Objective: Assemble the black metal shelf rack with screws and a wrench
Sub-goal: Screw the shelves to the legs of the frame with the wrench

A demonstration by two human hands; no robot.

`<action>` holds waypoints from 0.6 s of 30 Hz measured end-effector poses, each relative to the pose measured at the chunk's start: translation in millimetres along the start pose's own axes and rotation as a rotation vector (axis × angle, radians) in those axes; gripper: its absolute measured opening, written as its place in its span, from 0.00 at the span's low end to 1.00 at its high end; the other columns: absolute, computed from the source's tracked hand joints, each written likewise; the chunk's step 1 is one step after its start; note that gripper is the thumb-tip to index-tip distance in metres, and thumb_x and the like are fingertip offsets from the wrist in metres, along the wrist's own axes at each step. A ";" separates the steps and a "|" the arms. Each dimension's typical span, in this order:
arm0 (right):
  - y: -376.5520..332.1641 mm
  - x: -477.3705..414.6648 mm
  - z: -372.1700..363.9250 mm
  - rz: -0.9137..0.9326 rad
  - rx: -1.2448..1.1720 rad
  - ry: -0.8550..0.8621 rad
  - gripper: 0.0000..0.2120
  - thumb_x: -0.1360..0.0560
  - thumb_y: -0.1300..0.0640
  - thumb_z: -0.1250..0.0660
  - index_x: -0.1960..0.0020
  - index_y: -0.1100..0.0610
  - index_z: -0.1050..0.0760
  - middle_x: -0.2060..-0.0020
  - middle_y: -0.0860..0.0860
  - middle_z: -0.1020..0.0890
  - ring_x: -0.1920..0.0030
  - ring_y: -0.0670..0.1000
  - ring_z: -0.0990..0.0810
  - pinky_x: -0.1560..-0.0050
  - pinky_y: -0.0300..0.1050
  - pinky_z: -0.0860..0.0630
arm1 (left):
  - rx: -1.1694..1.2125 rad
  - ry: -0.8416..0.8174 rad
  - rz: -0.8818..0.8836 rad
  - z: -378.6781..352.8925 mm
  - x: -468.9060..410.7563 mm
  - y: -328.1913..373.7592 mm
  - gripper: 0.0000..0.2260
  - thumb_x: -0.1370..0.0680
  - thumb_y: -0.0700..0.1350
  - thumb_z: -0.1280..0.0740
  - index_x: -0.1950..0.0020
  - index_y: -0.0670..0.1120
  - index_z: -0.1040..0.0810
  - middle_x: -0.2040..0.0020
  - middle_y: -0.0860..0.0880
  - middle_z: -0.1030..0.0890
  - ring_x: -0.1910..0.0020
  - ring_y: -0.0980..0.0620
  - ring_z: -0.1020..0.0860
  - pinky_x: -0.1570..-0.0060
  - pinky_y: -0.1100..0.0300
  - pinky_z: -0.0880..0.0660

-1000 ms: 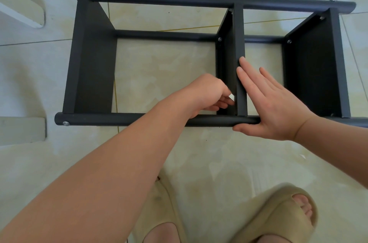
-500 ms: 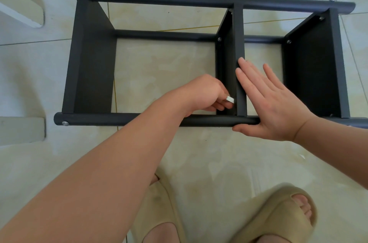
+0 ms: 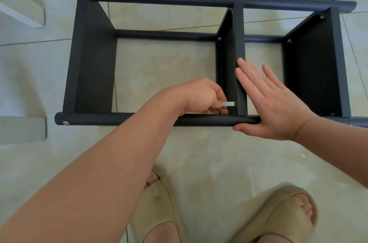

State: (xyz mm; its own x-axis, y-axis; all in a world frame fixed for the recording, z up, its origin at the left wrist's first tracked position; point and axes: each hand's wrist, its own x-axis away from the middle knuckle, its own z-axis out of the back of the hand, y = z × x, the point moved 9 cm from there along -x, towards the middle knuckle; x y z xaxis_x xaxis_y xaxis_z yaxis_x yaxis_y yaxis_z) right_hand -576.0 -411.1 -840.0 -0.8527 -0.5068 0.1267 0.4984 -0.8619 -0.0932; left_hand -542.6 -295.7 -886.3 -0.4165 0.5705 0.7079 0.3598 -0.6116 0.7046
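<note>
The rack (image 3: 93,63) lies on its side on the floor (image 3: 199,153), its long poles running left to right in front of the person's slippers (image 3: 278,213). The left hand (image 3: 201,97) reaches into the frame and pinches a small silver wrench (image 3: 288,104) in curled fingers, its tip at the corner where the middle shelf (image 3: 227,75) meets the near pole (image 3: 119,119). The fastener itself is hidden behind the fingers and the shelf. The right hand (image 3: 272,107) is flat and grasps nothing: its straight fingers lie along the shelf's upper edge and its palm rests on the near pole just beside the joint.

The step in hand looks like tightening this near joint. The corner is cramped, so short swings with the wrench reseated squarely each time should serve better than one long turn. The flat hand should press down firmly so that shelf and pole stay square while the screw bites. A tilted wrench could slip off and round the head. Screws (image 3: 219,38) already show at the far joints, so this one should be brought up snug to match, not forced.
</note>
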 end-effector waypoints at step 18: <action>0.9 -0.4 -1.3 -0.020 -0.028 -0.029 0.54 0.26 0.25 0.46 0.19 0.66 0.52 0.18 0.59 0.53 0.18 0.57 0.54 0.19 0.59 0.52 | -0.131 0.131 -0.039 16.4 -0.7 -2.0 0.09 0.27 0.40 0.26 0.61 0.56 0.19 0.65 0.53 0.16 0.63 0.55 0.19 0.53 0.56 0.21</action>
State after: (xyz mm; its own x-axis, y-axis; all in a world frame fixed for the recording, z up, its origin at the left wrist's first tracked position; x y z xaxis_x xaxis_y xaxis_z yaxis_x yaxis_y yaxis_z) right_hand -575.5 -411.7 -841.4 -0.8575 -0.4899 0.1572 0.4762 -0.8714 -0.1180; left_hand -529.3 -285.8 -887.4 -0.5360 0.5243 0.6617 0.2334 -0.6612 0.7130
